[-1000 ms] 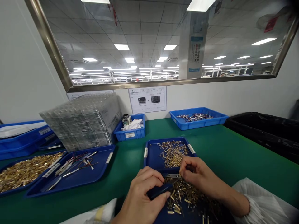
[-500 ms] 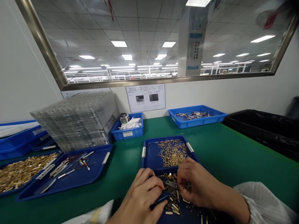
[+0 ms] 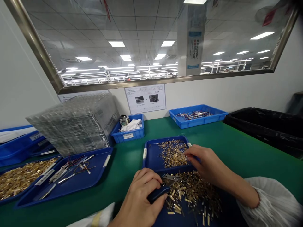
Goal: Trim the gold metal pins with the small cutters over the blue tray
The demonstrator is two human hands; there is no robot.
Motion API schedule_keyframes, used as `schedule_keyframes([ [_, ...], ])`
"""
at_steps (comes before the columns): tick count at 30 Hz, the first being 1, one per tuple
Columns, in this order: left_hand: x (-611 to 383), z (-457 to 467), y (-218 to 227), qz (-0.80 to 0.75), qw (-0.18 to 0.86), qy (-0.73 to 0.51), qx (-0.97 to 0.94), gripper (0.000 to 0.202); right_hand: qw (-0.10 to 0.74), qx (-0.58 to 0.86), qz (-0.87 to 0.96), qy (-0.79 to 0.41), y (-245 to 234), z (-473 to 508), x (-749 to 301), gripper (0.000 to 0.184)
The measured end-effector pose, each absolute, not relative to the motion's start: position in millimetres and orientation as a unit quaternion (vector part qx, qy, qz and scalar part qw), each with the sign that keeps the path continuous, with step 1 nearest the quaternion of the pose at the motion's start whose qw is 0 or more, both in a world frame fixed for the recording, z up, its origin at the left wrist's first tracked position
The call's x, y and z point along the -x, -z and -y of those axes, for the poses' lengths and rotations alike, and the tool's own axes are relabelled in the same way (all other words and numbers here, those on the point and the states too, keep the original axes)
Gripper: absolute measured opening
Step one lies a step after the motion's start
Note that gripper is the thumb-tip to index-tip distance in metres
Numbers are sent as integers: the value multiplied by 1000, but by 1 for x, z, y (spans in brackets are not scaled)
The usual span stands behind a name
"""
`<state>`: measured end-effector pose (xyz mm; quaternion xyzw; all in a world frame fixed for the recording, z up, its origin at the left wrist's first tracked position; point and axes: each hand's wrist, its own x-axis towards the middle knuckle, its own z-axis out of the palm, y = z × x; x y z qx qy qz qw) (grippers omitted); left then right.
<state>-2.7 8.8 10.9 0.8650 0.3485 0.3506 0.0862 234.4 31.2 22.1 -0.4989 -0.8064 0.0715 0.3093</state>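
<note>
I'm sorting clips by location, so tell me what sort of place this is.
Probably a factory workstation: a blue tray of small gold-coloured pieces, a printed sheet on the wall, and framed glass showing rows of ceiling lights.

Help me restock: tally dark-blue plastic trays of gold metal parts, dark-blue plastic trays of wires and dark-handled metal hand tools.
Dark-blue plastic trays of gold metal parts: 3
Dark-blue plastic tray of wires: 1
Dark-handled metal hand tool: 1
Total: 5
</note>
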Motion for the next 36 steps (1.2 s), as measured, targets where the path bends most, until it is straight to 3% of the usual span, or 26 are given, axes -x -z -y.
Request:
schedule_keyframes([
  [5,2,-9,-11,-355,90,-355,-860,14,157,522,837,-38,-15,-36,-238,23],
  [9,3,-9,-10,-357,98,-351,-860,13,115,520,845,-38,-9,-35,-232,21],
  [12,3,-9,-9,-364,105,-345,-859,13,128,515,846,-50,-10,-32,-229,22],
  [19,1,-6,-11,-378,120,-311,-864,12,244,440,841,-197,-25,-16,-221,17],
  [30,0,-3,-13,-349,84,-300,-884,6,230,424,854,-195,-19,-10,-213,16],
  [36,1,-2,-14,-359,55,-290,-886,6,279,422,836,-211,-19,-11,-211,19],
])
